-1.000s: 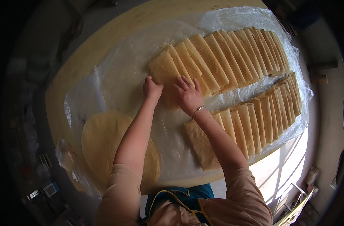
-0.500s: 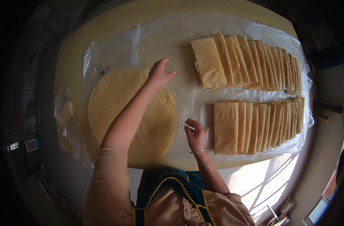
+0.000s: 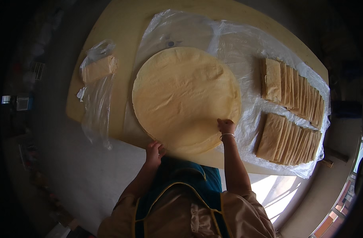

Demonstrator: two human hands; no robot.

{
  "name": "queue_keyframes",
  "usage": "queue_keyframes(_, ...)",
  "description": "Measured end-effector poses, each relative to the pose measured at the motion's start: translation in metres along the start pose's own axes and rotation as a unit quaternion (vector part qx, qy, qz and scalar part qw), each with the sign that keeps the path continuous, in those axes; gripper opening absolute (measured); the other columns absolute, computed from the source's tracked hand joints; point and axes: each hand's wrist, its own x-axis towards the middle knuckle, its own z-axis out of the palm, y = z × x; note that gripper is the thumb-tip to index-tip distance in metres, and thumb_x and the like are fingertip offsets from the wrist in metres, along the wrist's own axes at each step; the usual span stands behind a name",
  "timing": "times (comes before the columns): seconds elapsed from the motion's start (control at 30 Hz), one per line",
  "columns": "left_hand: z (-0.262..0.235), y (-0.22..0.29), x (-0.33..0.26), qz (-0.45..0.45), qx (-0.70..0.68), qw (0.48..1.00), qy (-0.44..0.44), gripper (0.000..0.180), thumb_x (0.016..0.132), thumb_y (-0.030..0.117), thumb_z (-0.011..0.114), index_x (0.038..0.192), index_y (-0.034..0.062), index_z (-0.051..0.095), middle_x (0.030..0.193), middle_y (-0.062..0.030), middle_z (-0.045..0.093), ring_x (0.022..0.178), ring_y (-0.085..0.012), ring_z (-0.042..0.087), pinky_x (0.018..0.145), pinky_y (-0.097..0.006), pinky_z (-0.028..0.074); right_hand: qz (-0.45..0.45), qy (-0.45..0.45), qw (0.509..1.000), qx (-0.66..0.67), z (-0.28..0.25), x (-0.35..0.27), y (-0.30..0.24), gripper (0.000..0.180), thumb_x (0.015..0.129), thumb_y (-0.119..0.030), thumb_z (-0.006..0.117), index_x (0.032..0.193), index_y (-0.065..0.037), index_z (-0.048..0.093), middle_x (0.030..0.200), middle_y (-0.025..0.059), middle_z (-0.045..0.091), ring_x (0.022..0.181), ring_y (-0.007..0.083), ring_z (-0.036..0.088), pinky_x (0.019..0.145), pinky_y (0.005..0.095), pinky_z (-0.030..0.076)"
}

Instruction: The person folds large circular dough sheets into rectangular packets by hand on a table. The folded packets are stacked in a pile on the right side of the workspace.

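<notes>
In front of me lies a large stack of thin round pancakes (image 3: pixel 181 95), pale tan and slightly wrinkled on top. My left hand (image 3: pixel 153 153) is at its near left edge, fingers curled in on the rim of a pancake. Near the lower right of the round, my right hand (image 3: pixel 226 127), with a bangle at the wrist, is closed in a pinch on the top pancake near its edge. The fingertips of both hands are partly hidden.
Two rows of folded tan pancakes, a far row (image 3: pixel 273 81) and a near row (image 3: pixel 270 137), overlap on clear plastic sheeting (image 3: pixel 249 47) at the right. A plastic-wrapped tan block (image 3: pixel 100 68) sits at the left of the yellowish table (image 3: pixel 122 23).
My left hand has come back from the far side of the round to its near left edge. My right hand has moved from beside the round onto it. The view has shifted left.
</notes>
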Motion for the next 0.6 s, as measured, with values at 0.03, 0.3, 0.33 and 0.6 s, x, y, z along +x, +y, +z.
queue_keyframes(0.03, -0.002, -0.002, -0.004, -0.024, -0.015, 1.000, -0.010, 0.024, 0.095, 0.019, 0.066, 0.117, 0.0160, 0.057, 0.105, 0.0000, 0.060, 0.093, -0.0159, 0.062, 0.076, -0.044, 0.051, 0.059, -0.017, 0.995, 0.078, -0.004, -0.012, -0.005, 0.037, 0.087, -0.029, 0.080, 0.110, -0.003, 0.066, 0.082, 0.0087, 0.075, 0.064, 0.0258, 0.071, 0.056, 0.0366, 0.056)
queue_keyframes(0.3, -0.012, 0.034, -0.011, -0.112, -0.135, 0.974, -0.142, 0.054, 0.097, 0.038, 0.069, 0.143, 0.0173, 0.050, 0.134, -0.0074, 0.058, 0.116, -0.0228, 0.062, 0.092, -0.048, 0.056, 0.155, -0.021, 0.892, 0.424, 0.009, -0.113, 0.014, 0.023, 0.100, -0.011, 0.065, 0.120, -0.001, 0.059, 0.106, 0.0161, 0.071, 0.091, 0.0344, 0.074, 0.072, 0.0490, 0.065)
queue_keyframes(0.33, -0.010, 0.037, -0.005, -0.080, -0.122, 0.976, -0.160, 0.052, 0.098, 0.034, 0.067, 0.144, 0.0169, 0.049, 0.136, -0.0083, 0.057, 0.117, -0.0240, 0.063, 0.092, -0.049, 0.057, 0.175, 0.002, 0.884, 0.434, 0.013, -0.121, 0.022, 0.024, 0.100, -0.011, 0.065, 0.120, 0.000, 0.058, 0.109, 0.0165, 0.070, 0.095, 0.0354, 0.074, 0.077, 0.0512, 0.065)
queue_keyframes(0.6, 0.000, 0.071, 0.019, 0.050, -0.037, 0.990, -0.126, 0.064, 0.091, -0.002, 0.052, 0.150, 0.0194, 0.039, 0.138, -0.0110, 0.057, 0.119, -0.0311, 0.066, 0.083, -0.051, 0.064, -0.311, 0.083, 0.892, -0.319, 0.001, -0.188, 0.037, 0.078, 0.085, -0.027, 0.083, 0.151, -0.010, 0.045, 0.154, 0.0215, 0.046, 0.140, 0.0373, 0.047, 0.110, 0.0588, 0.042)
